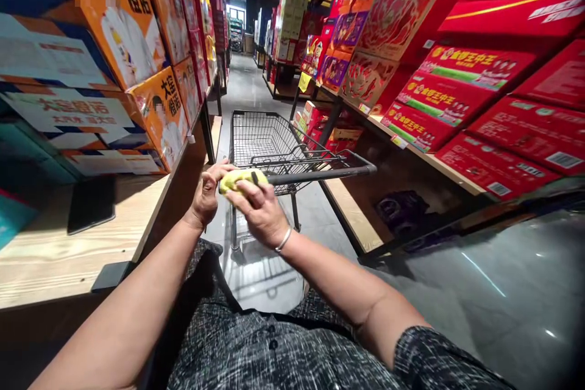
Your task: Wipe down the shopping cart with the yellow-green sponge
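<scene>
- Store aisle, glossy grey floor (503,292); light wooden shelf (55,256) at left, dark flat item lying on it.
- Orange boxes (159,109) stacked left; red gift boxes (457,97) on slanted racks right.
- Empty wire shopping cart (269,140) straight ahead, handle tilted.
- Left hand (206,195) and right hand (260,210) both clenched around a yellow grip (235,180) at the handle's left end.
- Silver bracelet (283,239) on right wrist.

— Where are you standing?
— In a shop aisle: your wire shopping cart (274,146) has shelves of red gift boxes (461,82) to its right and orange cartons (162,113) to its left.
</scene>
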Motion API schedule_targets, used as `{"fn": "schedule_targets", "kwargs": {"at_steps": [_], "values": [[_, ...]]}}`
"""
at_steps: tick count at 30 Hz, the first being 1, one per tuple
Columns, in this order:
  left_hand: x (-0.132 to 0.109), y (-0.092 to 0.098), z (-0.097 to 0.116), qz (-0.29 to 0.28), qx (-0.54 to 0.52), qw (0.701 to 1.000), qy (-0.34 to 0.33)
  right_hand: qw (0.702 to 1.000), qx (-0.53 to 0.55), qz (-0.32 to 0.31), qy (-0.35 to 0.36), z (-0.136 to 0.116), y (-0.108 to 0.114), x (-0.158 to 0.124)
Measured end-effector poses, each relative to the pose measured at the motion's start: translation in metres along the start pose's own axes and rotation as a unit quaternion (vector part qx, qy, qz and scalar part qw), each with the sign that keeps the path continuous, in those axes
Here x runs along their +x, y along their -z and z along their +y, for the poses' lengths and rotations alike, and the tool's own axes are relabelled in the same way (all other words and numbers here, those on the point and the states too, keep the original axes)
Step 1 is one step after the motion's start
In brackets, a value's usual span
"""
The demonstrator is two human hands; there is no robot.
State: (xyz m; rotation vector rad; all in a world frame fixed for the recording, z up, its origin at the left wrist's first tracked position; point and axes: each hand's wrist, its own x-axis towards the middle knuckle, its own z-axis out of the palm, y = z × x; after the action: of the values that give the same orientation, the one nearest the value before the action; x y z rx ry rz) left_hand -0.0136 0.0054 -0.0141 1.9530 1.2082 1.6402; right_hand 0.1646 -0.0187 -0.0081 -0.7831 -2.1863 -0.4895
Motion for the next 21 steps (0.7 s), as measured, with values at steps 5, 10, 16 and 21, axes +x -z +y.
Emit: {"fn": "schedule_targets", "kwargs": {"at_steps": [5, 10, 16, 21], "values": [[0.005, 0.009, -0.004, 0.006, 0.003, 1.0, -0.021, 0.984, -0.06, -0.107, -0.132, 0.105, 0.061, -0.025], [0.007, 0.008, -0.003, 0.004, 0.052, 0.998, -0.045, 0.896, -0.178, -0.299, -0.276, 0.206, 0.124, -0.029], [0.006, -0.004, -0.005, 0.05, 0.103, 0.991, -0.076, 0.82, -0.21, -0.459, -0.269, 0.252, 0.139, -0.01], [0.019, 0.004, -0.022, 0.123, 0.128, 0.984, 0.008, 0.831, -0.208, -0.465, -0.224, 0.227, 0.135, -0.003]]}}
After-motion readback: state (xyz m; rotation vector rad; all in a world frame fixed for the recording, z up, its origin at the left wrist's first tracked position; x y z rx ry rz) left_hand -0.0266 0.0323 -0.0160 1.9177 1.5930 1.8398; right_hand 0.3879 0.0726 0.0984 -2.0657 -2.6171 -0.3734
